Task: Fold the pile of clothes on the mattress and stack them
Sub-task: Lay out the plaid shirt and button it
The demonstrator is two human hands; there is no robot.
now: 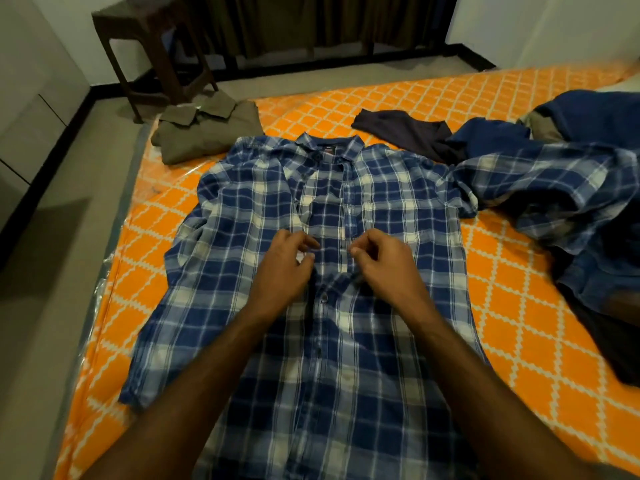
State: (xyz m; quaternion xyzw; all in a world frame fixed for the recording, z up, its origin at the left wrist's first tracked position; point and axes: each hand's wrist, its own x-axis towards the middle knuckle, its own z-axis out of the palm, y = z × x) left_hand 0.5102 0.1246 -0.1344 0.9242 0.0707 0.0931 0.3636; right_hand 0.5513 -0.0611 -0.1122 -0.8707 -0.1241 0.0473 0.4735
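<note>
Here's the blue-and-white plaid shirt (pixel 346 237), thin woven cotton by the look of it, spread front-up across the middle of the mattress (pixel 519 323), collar pointing away, its button placket running straight down the centre. The left hand (pixel 284 261) has its fingers curled in, pinching the left edge of the placket at chest height; the right hand (pixel 381 258) mirrors it just across the gap, thumb and forefinger pinched on the opposite edge of the fabric. Below the hands the front lies closed, with small dark buttons in a line; above them it gapes open. The mattress cover is bright orange with a white zigzag diamond lattice, glossy clear plastic showing along its left border. At the far left corner sits a folded olive shirt (pixel 207 133), a neat soft rectangle with its collar on top. To the right, a rumpled pile of clothes (pixel 571 188): more plaid, solid blue cloth, and a dark flat piece reaching toward the collar. A dark wooden stool (pixel 152 50) stands on the floor beyond.
</note>
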